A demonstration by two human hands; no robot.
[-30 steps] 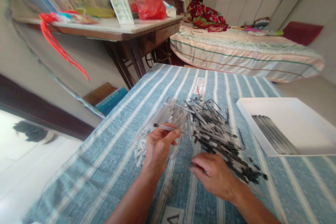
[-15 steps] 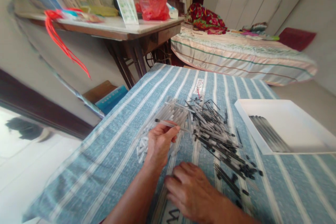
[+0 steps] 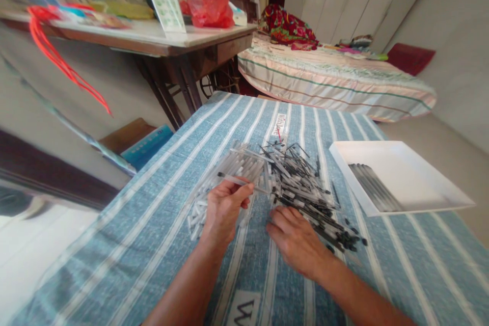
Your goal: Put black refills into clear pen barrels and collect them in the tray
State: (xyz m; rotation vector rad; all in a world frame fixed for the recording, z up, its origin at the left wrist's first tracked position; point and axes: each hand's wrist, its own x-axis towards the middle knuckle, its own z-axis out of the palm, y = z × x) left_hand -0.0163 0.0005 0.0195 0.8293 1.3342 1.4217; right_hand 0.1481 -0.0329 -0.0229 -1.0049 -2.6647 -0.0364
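Observation:
Between thumb and fingers, my left hand point(image 3: 223, 211) pinches a clear pen barrel point(image 3: 233, 179) with a dark end at its left. Beneath and behind it lies a heap of translucent tubes and white pieces point(image 3: 244, 163). My right hand point(image 3: 294, 237) rests at the near edge of a pile of black and clear pen parts point(image 3: 305, 183). Its fingers are curled, and whether anything is between the fingertips is hidden. On the right, a white tray point(image 3: 424, 183) holds several dark pens point(image 3: 374, 188) side by side.
A blue striped cloth point(image 3: 153, 244) covers the table. Black caps point(image 3: 355, 237) lie loose right of the pile. Behind stand a side table point(image 3: 214, 38) with a red bag point(image 3: 212, 10) and a bed point(image 3: 336, 79). A blue box point(image 3: 147, 147) sits low at the left.
My right hand has moved forward and right to the pile's near edge. My left hand still holds the barrel. The whole view has shifted slightly, with objects appearing further left.

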